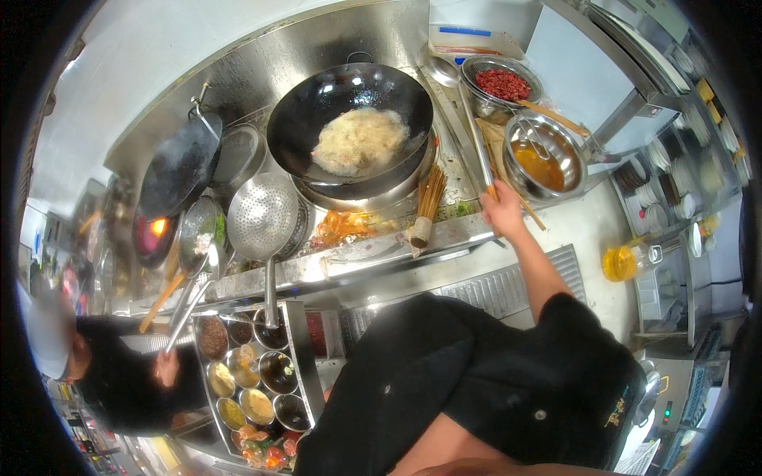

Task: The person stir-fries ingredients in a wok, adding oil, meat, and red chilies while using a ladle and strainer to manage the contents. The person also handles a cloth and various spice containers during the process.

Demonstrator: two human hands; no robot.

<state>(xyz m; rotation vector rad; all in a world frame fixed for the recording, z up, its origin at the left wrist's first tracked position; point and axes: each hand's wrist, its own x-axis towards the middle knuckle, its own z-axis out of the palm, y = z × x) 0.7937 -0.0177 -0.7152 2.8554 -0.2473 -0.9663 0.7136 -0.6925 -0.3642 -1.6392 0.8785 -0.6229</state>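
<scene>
My right hand [503, 208] is closed around the handle of a long metal ladle [474, 131], whose bowl rests at the back of the stove, left of a strainer. My left hand is out of view. Before me stands a large black wok [292, 113] holding pale, foaming food [360, 143]. A perforated metal skimmer [263, 215] lies at the wok's lower left, its handle over the counter edge. A bamboo wok brush [430, 202] rests at the wok's lower right.
Right of the ladle are a strainer of red pieces [503, 84] and a steel bowl of amber liquid [539, 166]. Seasoning tins [257, 406] stand lower left. A co-worker [128, 375] holds a ladle near a smoking wok [178, 166]. An oil jug [619, 264] is at right.
</scene>
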